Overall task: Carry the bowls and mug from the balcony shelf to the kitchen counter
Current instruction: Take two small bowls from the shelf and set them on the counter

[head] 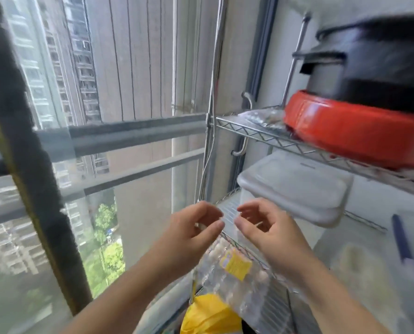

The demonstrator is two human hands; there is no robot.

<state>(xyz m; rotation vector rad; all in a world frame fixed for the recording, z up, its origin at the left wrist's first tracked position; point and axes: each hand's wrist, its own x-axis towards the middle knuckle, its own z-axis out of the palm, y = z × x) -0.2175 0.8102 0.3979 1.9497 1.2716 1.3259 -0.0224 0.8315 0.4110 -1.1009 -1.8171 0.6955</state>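
Chrome wire shelving [261, 131] fills the field from 1 to 5 o'clock, beside the balcony glazing [133, 179]. Both hands are raised before the middle tier: the left hand [191, 235] at 6 o'clock and the right hand [268, 232] just toward 5 o'clock, fingertips nearly meeting, fingers loosely curled and slightly parted, holding nothing. Neither bowls nor mug can be identified in this blurred view; the upper tier at 2 o'clock carries a black pot [374, 68] stacked on a red round container [360, 133], the middle tier a lidded translucent box [295, 186], and a clear egg carton [234, 273] with a yellow bag [208, 317] lies toward 6 o'clock. The step in hand appears to be the approach, before any pickup. The next move probably calls for locating the crockery, perhaps behind or below the box, then spreading the fingers for a secure two-handed lift.
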